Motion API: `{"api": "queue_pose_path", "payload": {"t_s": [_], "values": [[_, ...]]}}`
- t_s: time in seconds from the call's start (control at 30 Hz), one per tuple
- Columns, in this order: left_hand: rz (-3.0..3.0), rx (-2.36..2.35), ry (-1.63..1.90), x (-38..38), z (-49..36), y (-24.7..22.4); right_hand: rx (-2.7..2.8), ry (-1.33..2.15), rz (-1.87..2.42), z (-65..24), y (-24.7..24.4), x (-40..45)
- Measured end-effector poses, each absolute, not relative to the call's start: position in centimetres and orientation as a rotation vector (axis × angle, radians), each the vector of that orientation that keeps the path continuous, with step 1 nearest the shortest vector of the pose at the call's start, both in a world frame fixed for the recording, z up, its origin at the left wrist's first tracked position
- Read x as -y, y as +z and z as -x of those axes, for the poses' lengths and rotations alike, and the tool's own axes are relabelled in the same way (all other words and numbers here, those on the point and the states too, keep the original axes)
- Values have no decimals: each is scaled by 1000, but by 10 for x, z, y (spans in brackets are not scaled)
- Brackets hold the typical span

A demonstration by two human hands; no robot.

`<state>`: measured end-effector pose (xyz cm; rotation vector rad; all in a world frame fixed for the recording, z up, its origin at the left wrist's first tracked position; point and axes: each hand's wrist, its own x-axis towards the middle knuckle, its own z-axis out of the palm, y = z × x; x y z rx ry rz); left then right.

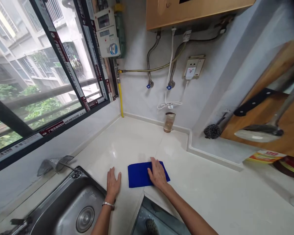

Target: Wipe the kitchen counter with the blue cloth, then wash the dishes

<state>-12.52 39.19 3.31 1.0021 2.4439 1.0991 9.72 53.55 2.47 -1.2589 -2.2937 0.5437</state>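
Observation:
A folded blue cloth point(138, 175) lies flat on the white countertop point(198, 189). My right hand point(158, 173) rests palm down on the cloth's right part, fingers stretched out and thumb apart. To the left of the cloth, my left hand point(113, 183) is spread at the counter beside the sink's corner, holding nothing. A bracelet circles my left wrist. The cloth's right portion is partly hidden under my right hand.
A steel sink point(71, 199) sits at the lower left. Near the back wall stands a brownish cup point(169, 122). A ladle point(259, 133), a black-handled knife point(252, 103) and a scrubber point(212, 131) hang at the right. A window frame point(66, 65) borders the left.

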Motion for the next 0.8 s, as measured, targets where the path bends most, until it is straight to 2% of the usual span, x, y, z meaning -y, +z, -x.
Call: {"api": "queue_pose_path", "payload": {"t_s": [0.13, 0.23, 0.53, 0.8], "values": [[-923, -2820, 559, -358, 134, 5, 2716, 413, 1084, -61, 5, -512], [-870, -2887, 415, -352, 144, 0, 2819, 363, 967, -77, -9, -507], [-816, -2968, 402, -382, 176, 1, 2717, -7, 1113, -203, -55, -567], [-731, -3172, 558, -400, 170, -16, 2499, -219, 1692, -155, -63, -658]]}}
